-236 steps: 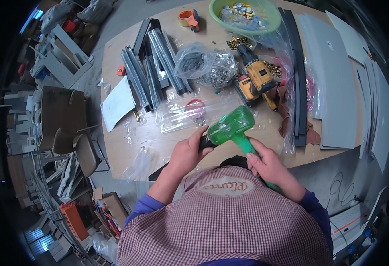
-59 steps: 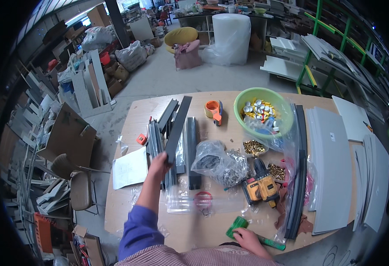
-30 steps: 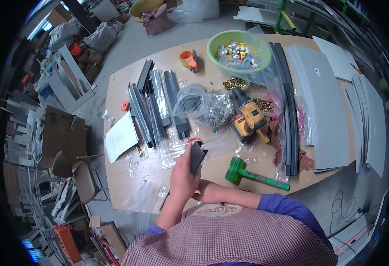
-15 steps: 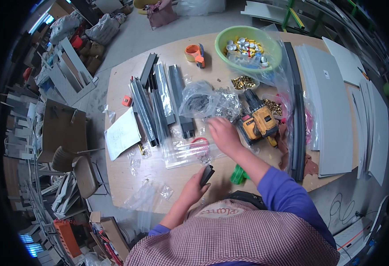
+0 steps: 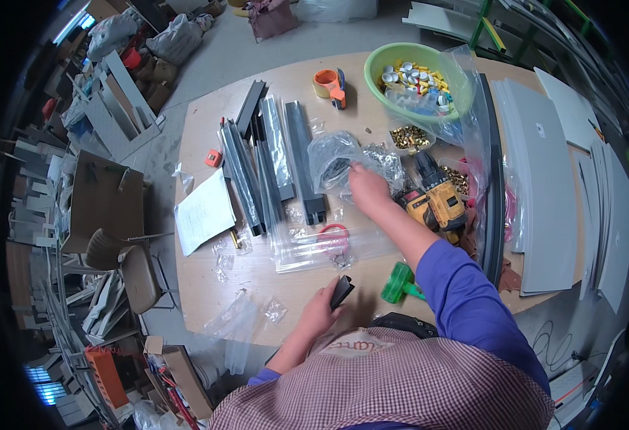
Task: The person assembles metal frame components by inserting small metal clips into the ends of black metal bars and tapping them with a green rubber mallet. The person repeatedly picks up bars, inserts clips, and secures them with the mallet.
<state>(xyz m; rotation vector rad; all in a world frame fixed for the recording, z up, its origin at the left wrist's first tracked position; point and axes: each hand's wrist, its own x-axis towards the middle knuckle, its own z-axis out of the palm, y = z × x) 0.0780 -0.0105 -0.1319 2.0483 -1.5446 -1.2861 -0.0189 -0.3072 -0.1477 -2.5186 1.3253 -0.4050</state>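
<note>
Since the earlier frame, the right hand (image 5: 370, 189) had moved up to the clear bag (image 5: 331, 156), its fingertips at the bag's near right side; whether they pinched anything I could not tell. Crumpled and see-through, the bag held small dark pieces and sat just beyond those fingers, to their left. Nearer the apron, the left hand (image 5: 317, 314) was closed around a dark grey strip (image 5: 342, 292), whose grooved end poked out past the fingers. Just right of that fist lay a green mallet (image 5: 398, 282); a yellow drill (image 5: 445, 204) lay right of the right hand.
</note>
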